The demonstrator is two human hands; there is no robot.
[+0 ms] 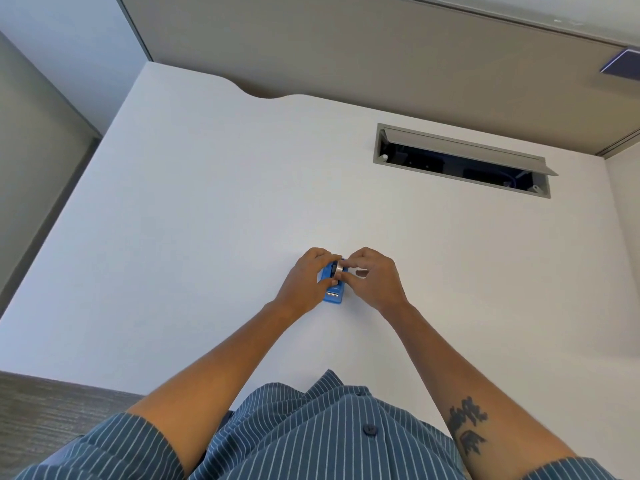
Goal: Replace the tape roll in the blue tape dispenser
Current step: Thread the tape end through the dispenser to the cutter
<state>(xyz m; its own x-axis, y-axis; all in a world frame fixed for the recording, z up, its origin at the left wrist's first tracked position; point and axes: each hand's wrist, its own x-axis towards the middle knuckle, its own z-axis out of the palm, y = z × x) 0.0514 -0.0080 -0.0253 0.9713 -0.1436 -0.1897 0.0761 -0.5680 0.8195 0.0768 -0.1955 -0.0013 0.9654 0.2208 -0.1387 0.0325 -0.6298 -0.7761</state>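
Observation:
A small blue tape dispenser point(333, 295) lies on the white desk point(207, 237), near its middle. My left hand point(304, 284) wraps its left side and holds it down. A tape roll point(338, 268) sits at the dispenser's far end, and the thumb and fingers of my right hand point(372, 278) pinch it. A second pale ring point(362, 273) shows under my right fingers; whether it is held or lies on the desk is unclear. The dispenser's metal cutter shows at its near end.
An open cable hatch point(460, 160) with a raised grey lid is set into the desk at the far right. A beige partition point(346, 57) runs along the desk's back edge. Grey carpet point(52, 407) shows at the lower left.

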